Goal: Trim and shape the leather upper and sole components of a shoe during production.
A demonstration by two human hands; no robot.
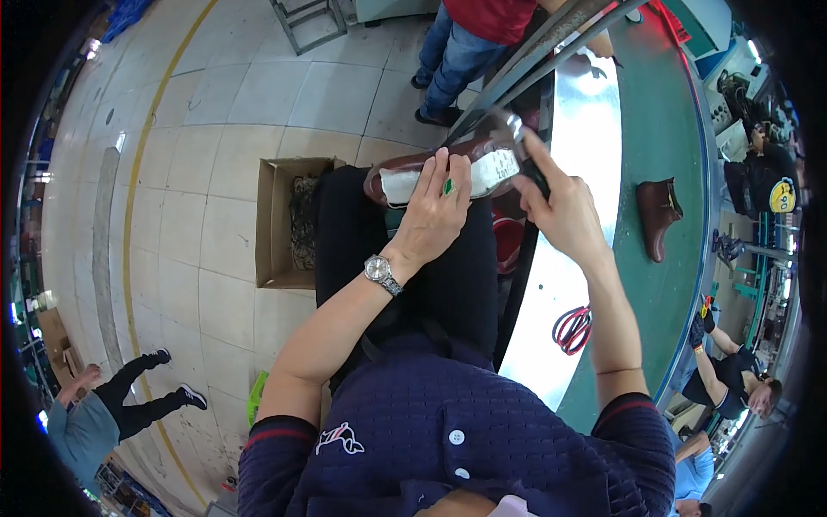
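Note:
A brown leather boot [402, 164] lies across my lap with its underside up. A white, printed sole piece [495, 171] covers that underside. My left hand [433, 211], with a ring and a wristwatch [379, 270], holds the boot, its fingers laid over the white piece. At the boot's right end my right hand [562, 202] is closed round the dark handle of a tool [512, 127] with a shiny metal head. Motion blurs that head, so its exact kind is unclear. The far side of the boot is partly hidden behind my fingers.
An open cardboard box [270, 233] stands left of my legs. To my right run a metal ledge [586, 129] and a green conveyor belt [642, 103] bearing another brown boot [657, 217]. Red and black cord [572, 331] lies on the ledge. A person in jeans [463, 56] stands ahead.

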